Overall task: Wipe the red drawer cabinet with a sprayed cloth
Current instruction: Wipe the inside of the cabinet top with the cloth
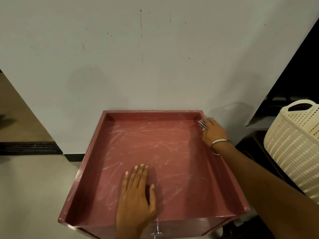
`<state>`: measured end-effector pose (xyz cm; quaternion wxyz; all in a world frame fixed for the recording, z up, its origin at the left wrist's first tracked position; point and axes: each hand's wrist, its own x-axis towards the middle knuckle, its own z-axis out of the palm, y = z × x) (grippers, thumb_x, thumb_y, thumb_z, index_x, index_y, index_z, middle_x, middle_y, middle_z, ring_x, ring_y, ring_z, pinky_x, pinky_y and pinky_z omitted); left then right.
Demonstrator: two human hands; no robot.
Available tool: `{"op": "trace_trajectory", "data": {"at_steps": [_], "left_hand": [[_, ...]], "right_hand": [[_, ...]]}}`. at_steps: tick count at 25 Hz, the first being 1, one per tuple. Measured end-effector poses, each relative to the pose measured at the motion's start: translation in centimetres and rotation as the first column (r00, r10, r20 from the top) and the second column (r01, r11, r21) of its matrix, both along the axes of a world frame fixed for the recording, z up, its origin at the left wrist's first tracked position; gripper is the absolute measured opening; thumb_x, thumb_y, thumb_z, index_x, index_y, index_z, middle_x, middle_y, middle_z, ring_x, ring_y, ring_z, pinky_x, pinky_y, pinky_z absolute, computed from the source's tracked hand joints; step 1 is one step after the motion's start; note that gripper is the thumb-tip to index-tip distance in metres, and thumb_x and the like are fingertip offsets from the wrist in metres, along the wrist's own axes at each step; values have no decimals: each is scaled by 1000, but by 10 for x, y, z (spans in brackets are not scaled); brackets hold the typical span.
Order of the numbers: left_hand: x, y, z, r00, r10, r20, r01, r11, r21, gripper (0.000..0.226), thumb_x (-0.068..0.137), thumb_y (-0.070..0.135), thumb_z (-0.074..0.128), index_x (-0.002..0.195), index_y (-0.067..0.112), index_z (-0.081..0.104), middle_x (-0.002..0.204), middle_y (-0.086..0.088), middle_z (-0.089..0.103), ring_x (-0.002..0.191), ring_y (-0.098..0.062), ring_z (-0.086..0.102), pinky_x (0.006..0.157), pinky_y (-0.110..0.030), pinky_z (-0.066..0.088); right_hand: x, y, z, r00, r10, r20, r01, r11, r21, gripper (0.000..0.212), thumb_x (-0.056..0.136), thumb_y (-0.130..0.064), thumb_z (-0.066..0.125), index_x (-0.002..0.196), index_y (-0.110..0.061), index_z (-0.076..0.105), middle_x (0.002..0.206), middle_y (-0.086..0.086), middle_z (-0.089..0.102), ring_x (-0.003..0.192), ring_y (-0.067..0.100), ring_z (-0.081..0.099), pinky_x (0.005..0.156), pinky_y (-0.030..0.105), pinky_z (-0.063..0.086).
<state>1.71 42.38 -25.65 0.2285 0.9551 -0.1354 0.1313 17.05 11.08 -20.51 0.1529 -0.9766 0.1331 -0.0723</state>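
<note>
The red drawer cabinet [96, 163] stands against a pale wall; I look down on its recessed top, streaked with whitish smears. My left hand [136, 195] lies flat and open on the near middle of that top, fingers pointing away from me. My right hand [214, 133] reaches to the far right corner and presses a checked purple-and-white cloth [202, 123] against the raised right rim. Most of the cloth is hidden under the fingers. A metal drawer knob [156, 232] shows at the cabinet's front edge.
A cream woven plastic basket [293, 145] stands close to the cabinet's right side, below a dark shelf. The wall [138, 57] rises directly behind. Pale floor [31, 187] lies to the left, with a dark threshold strip [29, 148] farther back.
</note>
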Motion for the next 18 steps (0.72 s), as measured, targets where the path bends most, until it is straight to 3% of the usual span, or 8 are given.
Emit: {"op": "trace_trajectory", "data": {"at_steps": [6,18], "left_hand": [[1,-2,-1,1000,15,-12,-15,999,38,59,90,39,36,144,16,43,150,4,40,143,-11,29,120,-37,12],[1,-2,1,1000,20,-19,-19,998,66,59,93,40,34,146,14,38,152,1,38,144,-11,25,120,-38,11]], "right_hand": [[3,-1,4,996,41,74,-41,999,-1,47,93,-15,42,139,-8,41,148,14,37,135,30,38,112,34,28],[7,-1,3,994,41,101,-36,998,-45,47,92,-16,43,138,-8,41,142,18,41,128,37,43,108,42,34]]}}
